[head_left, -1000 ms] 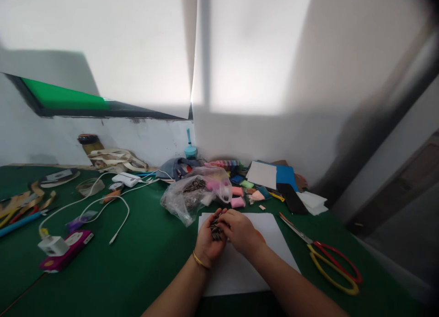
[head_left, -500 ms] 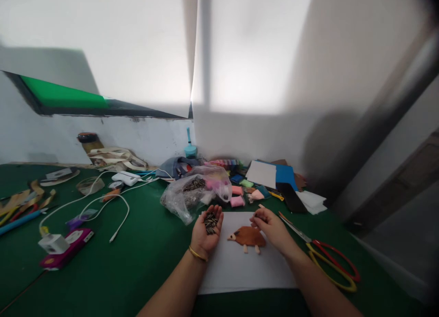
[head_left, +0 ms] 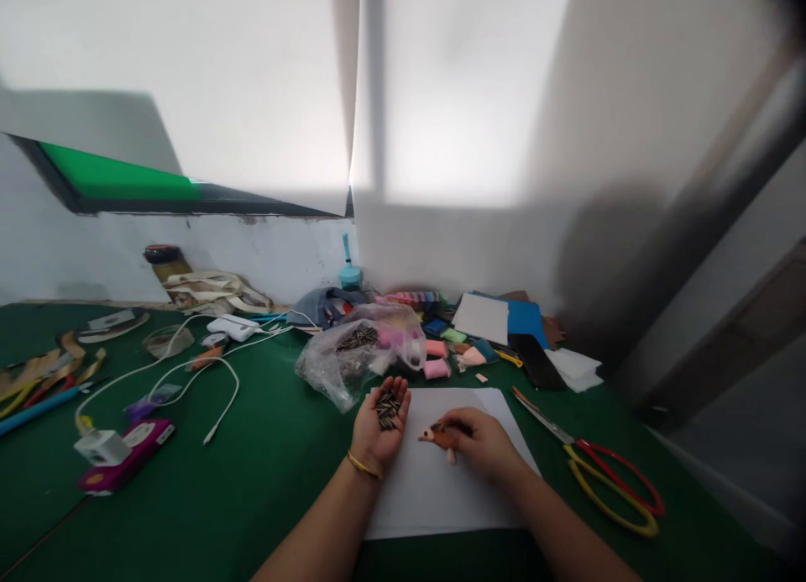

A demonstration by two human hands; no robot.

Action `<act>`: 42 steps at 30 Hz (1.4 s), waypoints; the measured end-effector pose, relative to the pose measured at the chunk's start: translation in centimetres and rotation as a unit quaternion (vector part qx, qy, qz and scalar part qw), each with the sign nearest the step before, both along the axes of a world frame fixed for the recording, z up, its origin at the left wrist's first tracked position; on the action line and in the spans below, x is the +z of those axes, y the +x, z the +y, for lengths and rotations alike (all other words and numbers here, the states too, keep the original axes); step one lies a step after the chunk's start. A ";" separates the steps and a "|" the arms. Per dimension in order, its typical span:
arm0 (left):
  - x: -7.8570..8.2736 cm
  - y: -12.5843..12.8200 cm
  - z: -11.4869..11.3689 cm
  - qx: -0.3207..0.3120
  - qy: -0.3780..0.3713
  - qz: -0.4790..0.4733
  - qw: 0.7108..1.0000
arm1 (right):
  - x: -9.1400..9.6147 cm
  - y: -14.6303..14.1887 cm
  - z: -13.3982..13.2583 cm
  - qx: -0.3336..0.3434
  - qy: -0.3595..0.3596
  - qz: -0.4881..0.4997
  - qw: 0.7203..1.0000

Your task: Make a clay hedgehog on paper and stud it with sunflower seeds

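My left hand [head_left: 381, 427] is turned palm up and cupped around a small heap of dark, striped sunflower seeds [head_left: 389, 409]. To its right, a flat hedgehog figure [head_left: 446, 440] of brown clay lies on white paper [head_left: 441, 502], with a pale snout and a dark eye. My right hand [head_left: 482, 439] reaches over the figure's back, fingers pinched together just behind its head. Whatever sits between those fingertips is too small and hidden to make out. The hand covers the rear of the body; one pale leg [head_left: 451, 456] shows below.
Large scissors [head_left: 598, 464] with red and yellow handles lie at the right. Behind the paper sit a plastic bag [head_left: 340, 364] of more seeds, pink clay packs [head_left: 437, 369] and a black phone [head_left: 535, 362]. A white cable [head_left: 236, 380] and purple power strip [head_left: 129, 456] are at left.
My right hand has come down and to the left, from above the hedgehog's back to over its body, now covering its rear. My left hand stays in place with the seeds.
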State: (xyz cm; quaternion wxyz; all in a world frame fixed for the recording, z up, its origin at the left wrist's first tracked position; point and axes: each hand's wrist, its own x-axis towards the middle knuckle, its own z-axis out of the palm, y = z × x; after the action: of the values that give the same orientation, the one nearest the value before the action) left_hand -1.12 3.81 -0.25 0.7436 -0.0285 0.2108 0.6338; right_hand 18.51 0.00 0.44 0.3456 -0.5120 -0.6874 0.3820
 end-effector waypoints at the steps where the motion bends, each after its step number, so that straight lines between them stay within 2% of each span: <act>1: 0.0 0.0 0.0 -0.001 0.000 0.000 1.000 | 0.0 0.0 0.0 0.017 -0.001 -0.018 1.000; 5: 0.0 0.0 0.0 0.000 0.000 0.001 1.000 | 0.5 0.2 -0.1 0.032 0.019 -0.082 0.996; 10: 0.0 0.1 0.0 0.000 -0.003 -0.001 1.000 | 0.9 0.0 -0.2 0.020 0.138 -0.179 0.974; 14: -0.2 0.0 0.0 -0.004 -0.001 -0.001 1.000 | 0.3 -0.4 -0.1 0.032 0.187 -0.215 0.958; 19: -0.1 0.1 0.0 -0.003 0.000 0.001 1.000 | -0.5 -0.6 0.2 0.033 0.219 -0.234 0.947; 26: -0.2 0.1 0.1 -0.007 0.001 0.001 1.000 | -0.5 -0.7 0.3 0.048 0.252 -0.269 0.928; 30: -0.3 0.0 0.1 -0.004 0.003 0.004 1.000 | -0.7 -1.0 0.4 0.051 0.252 -0.286 0.923; 34: -0.2 0.1 0.0 -0.004 0.002 0.003 1.000 | -0.3 -0.9 0.2 0.051 0.238 -0.267 0.932; 42: -0.1 0.1 0.0 0.000 -0.004 0.007 1.000 | 0.4 1.5 0.4 -0.002 0.144 -0.231 0.962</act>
State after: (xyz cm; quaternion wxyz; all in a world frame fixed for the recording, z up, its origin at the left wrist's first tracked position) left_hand -0.99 3.84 -0.35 0.7423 -0.0274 0.2184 0.6329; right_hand 20.04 0.43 0.86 0.2480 -0.5324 -0.7954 0.1496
